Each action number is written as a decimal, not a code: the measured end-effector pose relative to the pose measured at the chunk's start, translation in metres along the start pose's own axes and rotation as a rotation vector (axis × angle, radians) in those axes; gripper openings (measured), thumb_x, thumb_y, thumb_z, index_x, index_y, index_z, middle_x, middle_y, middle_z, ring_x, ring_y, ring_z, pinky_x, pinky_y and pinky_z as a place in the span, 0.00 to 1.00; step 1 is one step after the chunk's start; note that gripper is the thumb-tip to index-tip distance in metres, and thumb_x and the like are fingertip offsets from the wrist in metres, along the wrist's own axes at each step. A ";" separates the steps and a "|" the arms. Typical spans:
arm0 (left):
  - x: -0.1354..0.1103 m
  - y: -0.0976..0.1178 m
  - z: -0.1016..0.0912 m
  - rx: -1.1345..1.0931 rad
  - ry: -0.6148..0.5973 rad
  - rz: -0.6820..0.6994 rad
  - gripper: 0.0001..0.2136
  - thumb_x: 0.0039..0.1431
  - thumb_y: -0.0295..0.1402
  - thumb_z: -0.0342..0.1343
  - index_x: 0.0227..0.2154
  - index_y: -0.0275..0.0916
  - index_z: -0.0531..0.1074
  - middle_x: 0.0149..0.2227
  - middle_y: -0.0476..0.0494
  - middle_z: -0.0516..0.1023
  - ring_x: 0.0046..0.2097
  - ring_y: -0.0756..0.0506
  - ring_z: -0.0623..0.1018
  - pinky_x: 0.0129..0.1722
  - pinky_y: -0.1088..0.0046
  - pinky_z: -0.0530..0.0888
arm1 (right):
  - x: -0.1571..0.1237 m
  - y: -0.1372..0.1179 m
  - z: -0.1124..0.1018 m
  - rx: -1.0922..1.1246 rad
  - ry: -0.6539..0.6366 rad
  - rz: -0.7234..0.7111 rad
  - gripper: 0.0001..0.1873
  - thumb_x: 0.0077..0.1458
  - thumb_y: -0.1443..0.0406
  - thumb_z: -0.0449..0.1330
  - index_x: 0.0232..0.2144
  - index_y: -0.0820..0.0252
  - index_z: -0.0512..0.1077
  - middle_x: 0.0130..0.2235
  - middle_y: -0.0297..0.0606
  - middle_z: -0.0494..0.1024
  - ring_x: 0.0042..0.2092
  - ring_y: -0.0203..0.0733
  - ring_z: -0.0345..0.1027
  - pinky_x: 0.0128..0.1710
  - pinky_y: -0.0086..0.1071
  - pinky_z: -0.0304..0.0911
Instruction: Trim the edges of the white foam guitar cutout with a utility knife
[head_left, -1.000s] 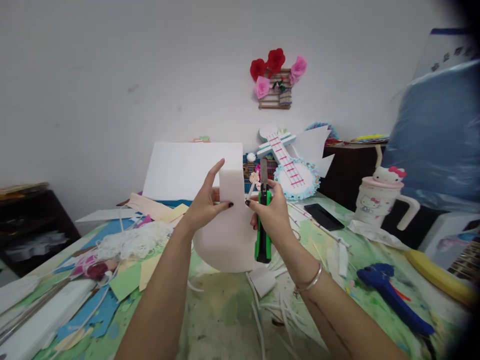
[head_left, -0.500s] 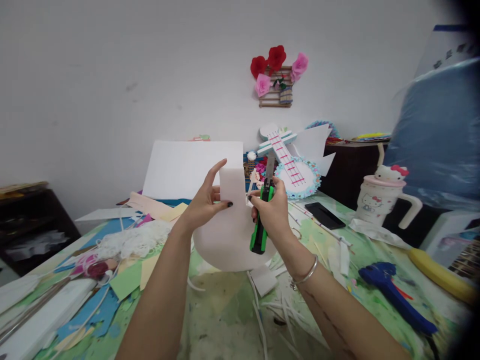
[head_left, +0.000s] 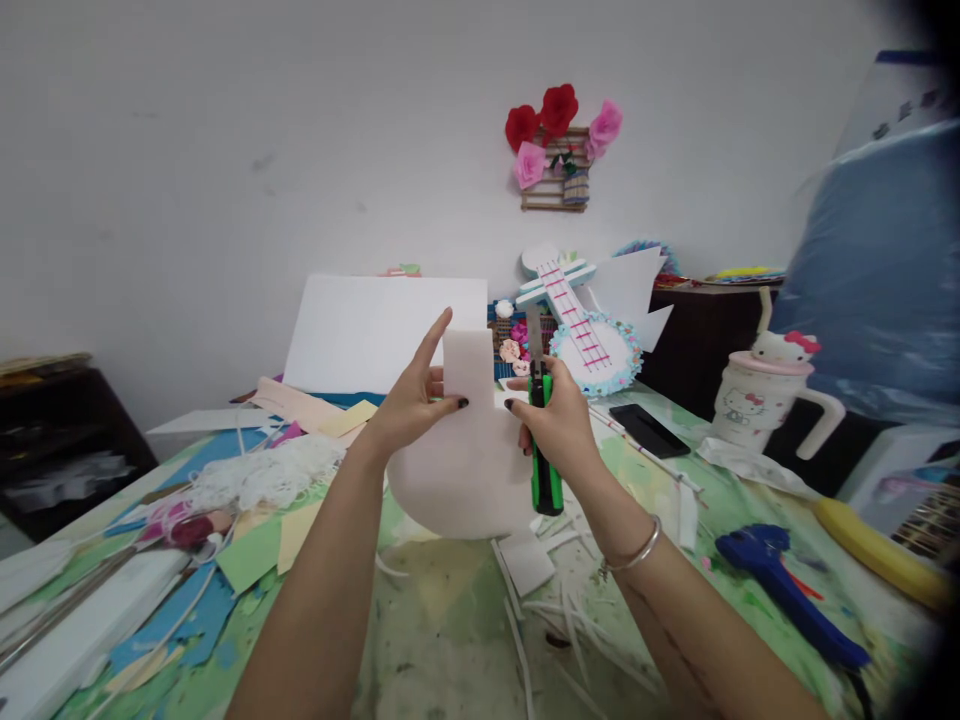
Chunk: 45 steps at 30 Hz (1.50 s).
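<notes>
My left hand (head_left: 411,400) holds a white foam cutout (head_left: 465,460) upright above the table, thumb in front, index finger raised along its narrow neck. The cutout has a round body and a straight neck, like a guitar. My right hand (head_left: 556,425) is closed round a green and black utility knife (head_left: 543,440), blade pointing up beside the neck's right edge, its thumb touching the foam. A silver bangle (head_left: 636,553) sits on my right wrist.
The paint-stained table (head_left: 450,620) carries foam strips, coloured paper scraps and white string (head_left: 262,478). A white sheet (head_left: 375,335) and a finished foam guitar (head_left: 581,335) lean at the back. A phone (head_left: 649,431), a cat mug (head_left: 761,400) and a blue glue gun (head_left: 780,590) lie right.
My right hand swung the knife from tilted back to upright and shifted slightly right along the foam's neck. The left hand kept its hold on the cutout.
</notes>
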<state>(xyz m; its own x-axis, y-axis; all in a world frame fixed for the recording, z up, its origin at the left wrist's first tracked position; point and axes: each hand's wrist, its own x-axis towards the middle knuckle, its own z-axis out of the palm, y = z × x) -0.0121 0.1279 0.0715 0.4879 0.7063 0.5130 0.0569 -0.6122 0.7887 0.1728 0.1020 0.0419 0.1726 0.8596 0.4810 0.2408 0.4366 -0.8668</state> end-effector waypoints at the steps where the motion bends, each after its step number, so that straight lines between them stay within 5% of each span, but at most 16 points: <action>1: 0.000 -0.001 0.000 0.009 -0.005 -0.005 0.49 0.51 0.35 0.60 0.65 0.52 0.29 0.47 0.36 0.76 0.37 0.44 0.80 0.34 0.69 0.78 | -0.001 -0.001 0.003 0.010 -0.031 0.009 0.31 0.43 0.69 0.57 0.51 0.52 0.55 0.42 0.35 0.77 0.12 0.27 0.59 0.08 0.24 0.57; 8: 0.001 -0.014 -0.009 0.037 -0.049 -0.074 0.50 0.50 0.32 0.60 0.65 0.51 0.28 0.43 0.37 0.78 0.36 0.43 0.80 0.33 0.69 0.76 | 0.003 0.004 0.016 0.053 0.027 -0.003 0.23 0.43 0.69 0.57 0.44 0.54 0.60 0.30 0.27 0.74 0.12 0.30 0.60 0.09 0.24 0.57; 11: 0.001 -0.024 -0.017 0.101 -0.057 -0.171 0.41 0.49 0.33 0.60 0.64 0.43 0.47 0.38 0.40 0.80 0.38 0.41 0.80 0.33 0.67 0.76 | 0.006 0.013 0.017 0.103 0.098 0.007 0.23 0.42 0.68 0.57 0.44 0.54 0.60 0.30 0.27 0.74 0.13 0.29 0.59 0.09 0.24 0.57; 14: 0.002 -0.031 -0.024 0.137 -0.084 -0.257 0.25 0.49 0.38 0.60 0.50 0.37 0.70 0.37 0.40 0.80 0.40 0.40 0.79 0.36 0.64 0.76 | 0.006 0.020 0.018 0.113 0.164 0.009 0.22 0.42 0.68 0.57 0.43 0.55 0.61 0.31 0.28 0.74 0.13 0.29 0.59 0.09 0.25 0.58; 16: 0.001 -0.034 -0.027 0.132 -0.087 -0.279 0.19 0.48 0.41 0.61 0.41 0.36 0.75 0.38 0.40 0.80 0.41 0.40 0.79 0.38 0.63 0.76 | 0.006 0.022 0.018 0.133 0.185 0.007 0.22 0.42 0.67 0.57 0.43 0.55 0.60 0.32 0.29 0.75 0.13 0.30 0.60 0.10 0.25 0.59; 31: 0.001 -0.034 -0.026 0.031 -0.033 -0.283 0.14 0.48 0.41 0.62 0.33 0.35 0.76 0.35 0.41 0.80 0.35 0.46 0.78 0.33 0.73 0.74 | 0.004 0.021 0.023 0.291 0.104 -0.087 0.19 0.44 0.69 0.56 0.42 0.55 0.61 0.35 0.30 0.75 0.12 0.27 0.59 0.08 0.24 0.57; 45: 0.001 -0.036 -0.024 0.050 -0.028 -0.267 0.15 0.47 0.42 0.61 0.34 0.37 0.77 0.36 0.41 0.81 0.35 0.45 0.79 0.31 0.72 0.75 | 0.007 0.033 0.026 0.240 0.107 -0.079 0.18 0.46 0.67 0.56 0.42 0.56 0.61 0.41 0.37 0.77 0.13 0.27 0.60 0.10 0.24 0.58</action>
<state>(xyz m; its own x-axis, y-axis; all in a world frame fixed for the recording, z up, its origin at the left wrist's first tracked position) -0.0343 0.1595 0.0518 0.4739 0.8353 0.2786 0.2299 -0.4228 0.8766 0.1574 0.1292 0.0138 0.2649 0.7932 0.5483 0.0268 0.5623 -0.8265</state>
